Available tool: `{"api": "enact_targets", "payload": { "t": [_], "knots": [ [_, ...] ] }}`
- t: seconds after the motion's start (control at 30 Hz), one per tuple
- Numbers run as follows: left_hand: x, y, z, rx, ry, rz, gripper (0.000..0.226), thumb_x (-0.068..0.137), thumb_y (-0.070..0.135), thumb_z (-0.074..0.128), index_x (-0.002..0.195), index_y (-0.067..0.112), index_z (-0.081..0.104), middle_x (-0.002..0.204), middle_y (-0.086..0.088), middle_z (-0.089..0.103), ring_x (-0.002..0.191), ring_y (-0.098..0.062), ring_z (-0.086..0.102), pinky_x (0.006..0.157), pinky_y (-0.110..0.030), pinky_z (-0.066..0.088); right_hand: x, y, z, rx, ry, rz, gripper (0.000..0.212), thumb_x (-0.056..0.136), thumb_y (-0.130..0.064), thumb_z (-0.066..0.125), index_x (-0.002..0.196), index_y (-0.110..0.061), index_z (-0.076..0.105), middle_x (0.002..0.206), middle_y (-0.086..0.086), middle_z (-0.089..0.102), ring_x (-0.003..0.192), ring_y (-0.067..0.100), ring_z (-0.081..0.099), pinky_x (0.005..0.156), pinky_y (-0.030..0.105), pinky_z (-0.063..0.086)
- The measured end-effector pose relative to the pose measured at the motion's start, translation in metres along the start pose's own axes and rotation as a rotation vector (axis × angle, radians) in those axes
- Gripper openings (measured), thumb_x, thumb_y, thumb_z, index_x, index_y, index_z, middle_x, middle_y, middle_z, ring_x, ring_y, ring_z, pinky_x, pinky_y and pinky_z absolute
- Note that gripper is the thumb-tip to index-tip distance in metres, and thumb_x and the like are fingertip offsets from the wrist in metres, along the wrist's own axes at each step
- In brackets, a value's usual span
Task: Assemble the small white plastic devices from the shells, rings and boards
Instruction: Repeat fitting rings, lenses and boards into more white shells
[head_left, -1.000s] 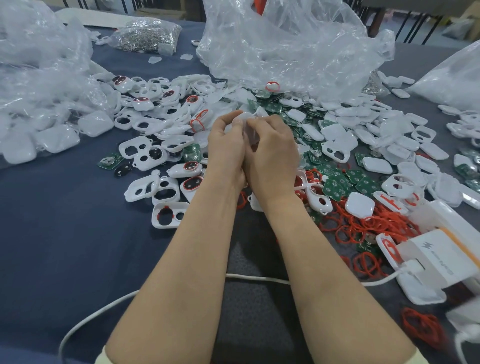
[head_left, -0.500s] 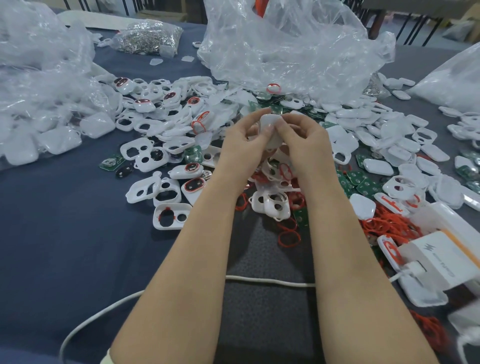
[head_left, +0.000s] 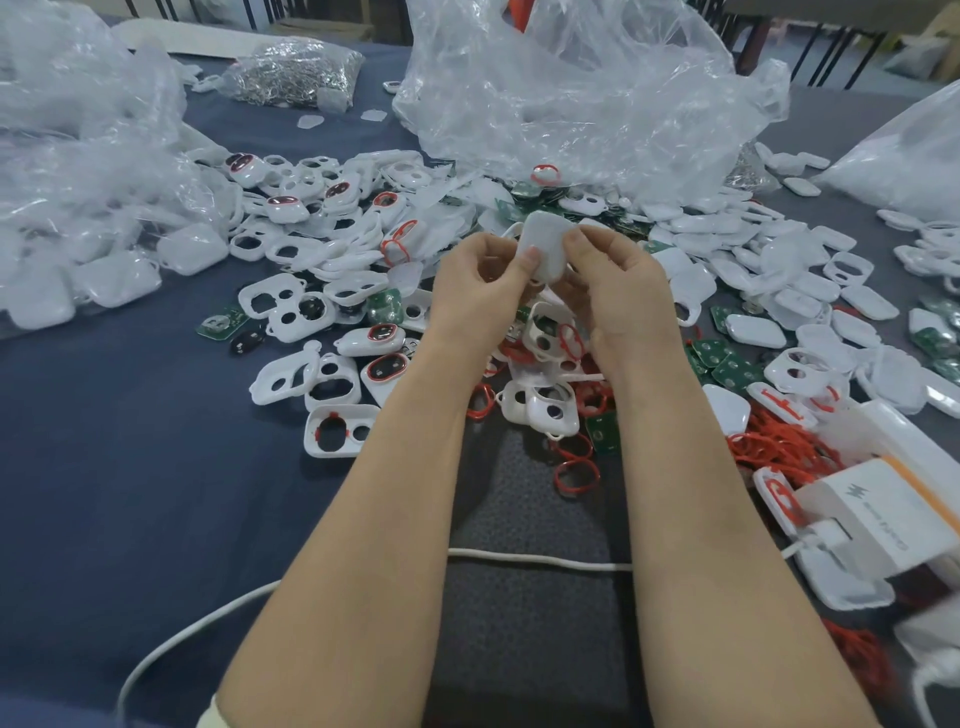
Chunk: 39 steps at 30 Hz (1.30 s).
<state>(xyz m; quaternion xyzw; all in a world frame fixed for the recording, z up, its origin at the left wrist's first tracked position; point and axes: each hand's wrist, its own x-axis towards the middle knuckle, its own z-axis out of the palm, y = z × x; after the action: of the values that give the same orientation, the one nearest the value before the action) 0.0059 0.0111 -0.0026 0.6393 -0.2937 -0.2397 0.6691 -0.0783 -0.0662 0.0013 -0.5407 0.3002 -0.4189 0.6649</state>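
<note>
**A:** While both forearms are reaching out over the dark blue table (head_left: 104, 493), what is lying around them?

**B:** A big clear plastic bag (head_left: 571, 104) is slumping at twelve o'clock. More bags of white parts (head_left: 78, 171) are piling up at ten o'clock. A white box (head_left: 883, 509) is sitting at four o'clock, and a white cable (head_left: 540, 558) is running across under the arms.

**A:** And the loose pieces?

**B:** White shells (head_left: 288, 306) are spreading from nine o'clock round to two. Green boards (head_left: 727, 366) are showing at three o'clock, and red rings (head_left: 779, 449) are heaping up toward four.

**A:** Where is the device?

**B:** The white device (head_left: 543, 244) is hanging between the two hands, raised above the heap. The left hand (head_left: 478, 291) is pinching its nine o'clock edge, with the thumb lying on the near face. The right hand (head_left: 618, 291) is pinching the three o'clock edge the same way, fingers curling round behind.

**A:** How is it looking?

**B:** It is showing a smooth, plain white face with rounded corners and tilting slightly toward one o'clock. I cannot tell what its far side is carrying.
</note>
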Motion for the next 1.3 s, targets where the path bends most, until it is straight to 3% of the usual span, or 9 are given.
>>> {"api": "enact_targets", "payload": {
  "t": [0.13,0.27,0.43,0.57,0.67,0.83,0.97,1.13,1.3],
  "knots": [
    [0.002,-0.003,-0.002,-0.108,0.018,-0.053,0.011,0.092,0.015,0.064,0.096,0.005,0.061,0.091,-0.014,0.067,0.085,-0.024,0.066,0.088,-0.041,0.057,-0.002,0.0,-0.003,-0.27,-0.117,0.01,0.009,0.091,-0.018,0.063,0.09,-0.012,0.069,0.084,0.006,0.072,0.077,0.015,0.069,0.072,0.025,0.055],
    [0.0,-0.004,0.0,-0.138,0.002,-0.056,0.007,0.091,0.011,0.065,0.087,0.008,0.061,0.085,-0.013,0.069,0.081,-0.022,0.068,0.088,-0.041,0.057,-0.002,0.0,-0.002,-0.471,-0.038,-0.097,0.011,0.093,-0.021,0.061,0.084,-0.016,0.067,0.076,-0.001,0.069,0.063,0.005,0.063,0.062,0.017,0.053],
    [-0.001,-0.004,-0.001,-0.116,-0.005,-0.049,0.008,0.091,0.011,0.065,0.085,0.01,0.06,0.086,-0.014,0.07,0.083,-0.026,0.069,0.088,-0.044,0.056,-0.003,0.003,0.0,-0.38,-0.007,-0.041,0.011,0.092,-0.018,0.062,0.082,-0.017,0.066,0.079,0.002,0.067,0.069,0.01,0.063,0.063,0.02,0.051],
    [0.002,-0.005,-0.003,-0.114,0.02,-0.034,0.008,0.092,0.01,0.063,0.085,0.011,0.059,0.082,-0.01,0.068,0.08,-0.022,0.068,0.083,-0.039,0.058,-0.004,0.005,0.004,-0.367,-0.025,-0.08,0.016,0.092,-0.019,0.063,0.102,-0.009,0.07,0.084,0.002,0.07,0.071,0.008,0.065,0.065,0.02,0.052],
    [0.004,-0.005,-0.004,0.027,0.009,-0.002,0.011,0.092,0.014,0.064,0.083,0.016,0.059,0.089,-0.014,0.069,0.086,-0.029,0.069,0.087,-0.048,0.056,-0.003,0.004,0.003,-0.382,-0.004,-0.127,0.024,0.092,-0.025,0.062,0.114,-0.016,0.066,0.095,0.001,0.069,0.078,0.007,0.063,0.071,0.021,0.054],
    [0.001,-0.004,-0.003,0.17,-0.043,0.064,0.005,0.09,0.019,0.066,0.094,0.02,0.063,0.099,-0.003,0.066,0.098,-0.029,0.067,0.091,-0.048,0.053,-0.002,0.0,-0.003,-0.383,0.039,-0.207,0.007,0.092,-0.011,0.061,0.094,-0.015,0.065,0.088,-0.003,0.066,0.081,0.007,0.061,0.077,0.022,0.052],
    [0.001,-0.001,-0.003,0.35,-0.011,0.2,0.027,0.094,0.024,0.061,0.119,0.017,0.063,0.1,0.005,0.065,0.102,-0.015,0.062,0.091,-0.028,0.047,-0.005,0.0,0.001,-0.443,-0.004,-0.255,0.015,0.09,-0.011,0.062,0.082,-0.024,0.061,0.082,-0.006,0.065,0.077,0.009,0.06,0.078,0.03,0.053],
    [-0.001,-0.001,-0.001,0.437,0.078,0.262,0.011,0.094,0.016,0.058,0.102,0.011,0.063,0.094,0.006,0.062,0.097,-0.015,0.058,0.083,-0.023,0.042,-0.008,0.002,0.007,-0.499,0.007,-0.249,0.009,0.09,-0.014,0.061,0.088,-0.022,0.063,0.086,0.0,0.065,0.087,0.019,0.063,0.085,0.04,0.053],
    [-0.003,0.0,0.001,0.331,0.153,0.376,0.008,0.095,0.015,0.059,0.1,0.012,0.064,0.098,0.003,0.065,0.096,-0.013,0.061,0.085,-0.029,0.05,-0.01,0.003,0.01,-0.481,-0.042,-0.211,0.024,0.095,-0.036,0.056,0.11,-0.022,0.067,0.08,-0.006,0.062,0.073,0.009,0.059,0.068,0.025,0.05]
  ]
}}
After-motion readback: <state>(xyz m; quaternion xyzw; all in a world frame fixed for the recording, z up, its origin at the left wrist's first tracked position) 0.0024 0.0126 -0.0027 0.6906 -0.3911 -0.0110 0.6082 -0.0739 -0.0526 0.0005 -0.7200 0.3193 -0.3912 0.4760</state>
